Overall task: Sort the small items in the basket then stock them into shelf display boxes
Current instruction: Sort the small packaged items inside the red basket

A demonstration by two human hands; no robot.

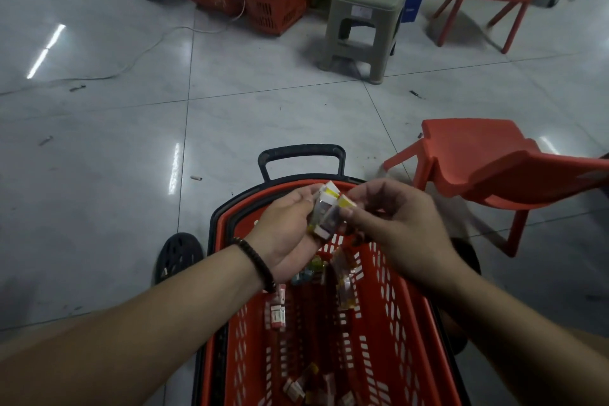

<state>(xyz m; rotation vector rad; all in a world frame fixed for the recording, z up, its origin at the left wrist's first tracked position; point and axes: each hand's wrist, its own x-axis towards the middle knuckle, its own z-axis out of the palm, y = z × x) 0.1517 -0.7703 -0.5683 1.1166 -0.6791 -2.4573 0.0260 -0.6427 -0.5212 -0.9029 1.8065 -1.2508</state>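
Small yellow-and-white boxed packets (324, 214) sit in a bunch between the two hands, above the far end of the red slotted plastic basket (408, 290). In the head view, the left hand (286, 231) lies palm up with its fingers curled round the bunch, a dark beaded bracelet (258, 262) on its wrist. The right hand (398, 224) meets it from the other side, thumb and fingertips pinching the yellow-ended packet (346, 203) at the top of the bunch. Below both hands, more loose packets (276, 313) lie scattered on the basket's bottom, some under the left wrist and others nearer the person. The basket's black loop handle (301, 155) stands just beyond the hands, and a black wheel (179, 255) shows left of the left wrist. A red plastic chair (487, 168) is to the right of the right hand. Well beyond the hands, on the grey tiled floor (99, 175), are a beige plastic stool (365, 20), two more red baskets (273, 0) and a white cable (158, 43).
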